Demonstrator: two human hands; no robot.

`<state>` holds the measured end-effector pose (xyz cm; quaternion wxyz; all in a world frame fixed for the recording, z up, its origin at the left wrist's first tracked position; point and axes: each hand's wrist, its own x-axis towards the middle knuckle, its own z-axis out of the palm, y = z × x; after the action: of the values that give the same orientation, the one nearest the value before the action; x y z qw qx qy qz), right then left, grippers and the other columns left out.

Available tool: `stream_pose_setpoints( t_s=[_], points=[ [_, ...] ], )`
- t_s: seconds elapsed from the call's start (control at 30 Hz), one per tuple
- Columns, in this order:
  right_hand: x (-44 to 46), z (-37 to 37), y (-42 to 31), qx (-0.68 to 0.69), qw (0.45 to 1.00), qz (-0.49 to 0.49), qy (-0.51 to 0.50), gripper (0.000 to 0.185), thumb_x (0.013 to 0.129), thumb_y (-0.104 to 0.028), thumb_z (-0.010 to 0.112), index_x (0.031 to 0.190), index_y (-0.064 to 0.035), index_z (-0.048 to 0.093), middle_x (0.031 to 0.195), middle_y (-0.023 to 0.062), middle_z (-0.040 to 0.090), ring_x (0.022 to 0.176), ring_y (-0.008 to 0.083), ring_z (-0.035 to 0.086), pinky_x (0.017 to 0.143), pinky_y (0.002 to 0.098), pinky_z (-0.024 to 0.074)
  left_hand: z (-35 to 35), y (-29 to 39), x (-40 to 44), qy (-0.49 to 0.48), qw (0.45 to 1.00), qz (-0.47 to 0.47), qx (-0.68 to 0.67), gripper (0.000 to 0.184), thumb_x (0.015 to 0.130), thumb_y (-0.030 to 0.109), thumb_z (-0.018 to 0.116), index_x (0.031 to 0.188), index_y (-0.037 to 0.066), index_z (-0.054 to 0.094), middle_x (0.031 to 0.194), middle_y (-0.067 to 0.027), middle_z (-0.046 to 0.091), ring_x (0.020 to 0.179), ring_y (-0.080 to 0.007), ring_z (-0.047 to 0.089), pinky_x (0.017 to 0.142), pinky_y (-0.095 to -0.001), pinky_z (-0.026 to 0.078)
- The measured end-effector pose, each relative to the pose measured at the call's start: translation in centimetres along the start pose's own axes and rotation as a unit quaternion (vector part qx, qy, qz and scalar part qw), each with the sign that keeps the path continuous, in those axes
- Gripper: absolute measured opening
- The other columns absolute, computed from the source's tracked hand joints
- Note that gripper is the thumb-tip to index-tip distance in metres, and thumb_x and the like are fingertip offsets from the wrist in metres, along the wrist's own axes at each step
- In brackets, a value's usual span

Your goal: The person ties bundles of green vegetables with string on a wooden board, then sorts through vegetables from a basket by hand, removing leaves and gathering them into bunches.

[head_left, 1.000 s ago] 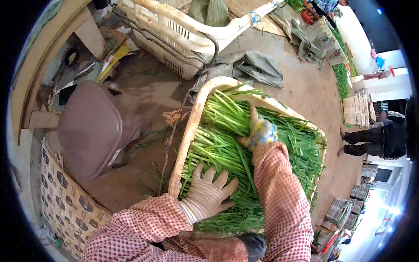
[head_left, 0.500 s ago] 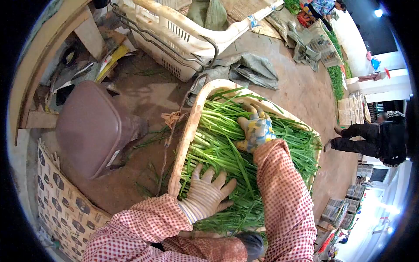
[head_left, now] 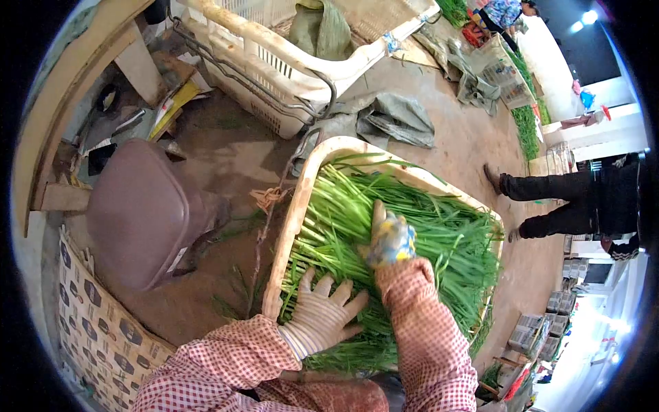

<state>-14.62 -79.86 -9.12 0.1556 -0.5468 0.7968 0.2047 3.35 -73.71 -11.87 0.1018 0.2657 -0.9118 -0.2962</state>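
Long leafy greens with pale stalk ends, which look like chives (head_left: 439, 240), fill a cream plastic crate (head_left: 292, 226). My left hand (head_left: 319, 312), in a white striped glove, lies on the stalks at the near left with its fingers spread. My right hand (head_left: 391, 240), in a white glove patterned yellow and blue, presses on the middle of the greens. One of its fingers points away from me; the others are blurred or sunk among the leaves, so I cannot tell whether they grip any stalks.
A brown stool (head_left: 141, 213) stands left of the crate. Behind are a larger white crate (head_left: 274, 62) with a metal handle frame and a grey-green sheet (head_left: 395, 120) on the floor. A person in black (head_left: 576, 206) stands at right; another person (head_left: 504, 14) is farther back.
My right hand has moved left and toward me across the greens, its fingers less spread now. My left hand has barely shifted. The person in black has changed stance.
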Motion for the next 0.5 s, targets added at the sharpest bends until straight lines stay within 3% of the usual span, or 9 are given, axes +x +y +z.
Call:
stream_pose_setpoints(
  t_s=[0.07, 0.17, 0.33, 0.4, 0.5],
  points=[
    [-0.7, -0.2, -0.3, 0.0, 1.0, 0.012, -0.011, 0.085, 0.069, -0.038, 0.076, 0.136, -0.0011, 0.037, 0.122, 0.0196, 0.057, 0.114, 0.0351, 0.052, 0.096, 0.0432, 0.0427, 0.0, 0.1, 0.0, -0.008, 1.0, 0.0, 0.002, 0.059, 0.072, 0.059, 0.063, 0.119, 0.024, 0.06, 0.119, -0.0093, 0.056, 0.108, -0.0335, 0.046, 0.098, -0.0633, 0.027],
    [0.0, -2.9, -0.2, -0.073, 0.991, -0.061, -0.09, 0.078, 0.069, -0.041, 0.075, 0.13, -0.0055, 0.044, 0.125, 0.0189, 0.055, 0.117, 0.0368, 0.051, 0.099, 0.046, 0.0396, -0.3, 0.3, 0.1, -0.009, 1.0, -0.002, 0.019, 0.06, 0.07, 0.059, 0.064, 0.119, 0.024, 0.06, 0.118, -0.0091, 0.055, 0.108, -0.0329, 0.046, 0.097, -0.0632, 0.028],
    [1.5, -0.8, 1.7, 0.044, 0.993, -0.11, 0.031, 0.075, 0.072, -0.035, 0.074, 0.134, -0.0073, 0.041, 0.127, 0.0197, 0.054, 0.121, 0.0372, 0.049, 0.1, 0.0434, 0.0399, 0.3, 0.1, 0.3, 0.024, 1.0, -0.001, 0.017, 0.062, 0.069, 0.06, 0.065, 0.119, 0.024, 0.059, 0.118, -0.0091, 0.053, 0.111, -0.0333, 0.045, 0.098, -0.0626, 0.027],
    [0.8, -0.6, 0.9, 0.06, 0.997, -0.04, -0.042, 0.078, 0.072, -0.033, 0.074, 0.136, -0.0071, 0.038, 0.127, 0.0195, 0.055, 0.117, 0.0362, 0.052, 0.1, 0.0419, 0.0413, 0.3, 0.2, 0.4, 0.022, 0.999, -0.006, 0.026, 0.062, 0.07, 0.06, 0.065, 0.119, 0.023, 0.059, 0.119, -0.01, 0.053, 0.114, -0.0341, 0.044, 0.099, -0.062, 0.026],
    [-0.3, -1.3, 1.2, 0.1, 0.993, -0.004, -0.067, 0.078, 0.073, -0.031, 0.074, 0.137, -0.0088, 0.036, 0.122, 0.0193, 0.058, 0.111, 0.0358, 0.057, 0.096, 0.0418, 0.0448, -0.1, 0.5, 0.3, 0.009, 0.999, 0.0, 0.04, 0.062, 0.071, 0.06, 0.064, 0.12, 0.021, 0.059, 0.121, -0.0117, 0.052, 0.118, -0.0358, 0.042, 0.101, -0.061, 0.024]
  ],
)
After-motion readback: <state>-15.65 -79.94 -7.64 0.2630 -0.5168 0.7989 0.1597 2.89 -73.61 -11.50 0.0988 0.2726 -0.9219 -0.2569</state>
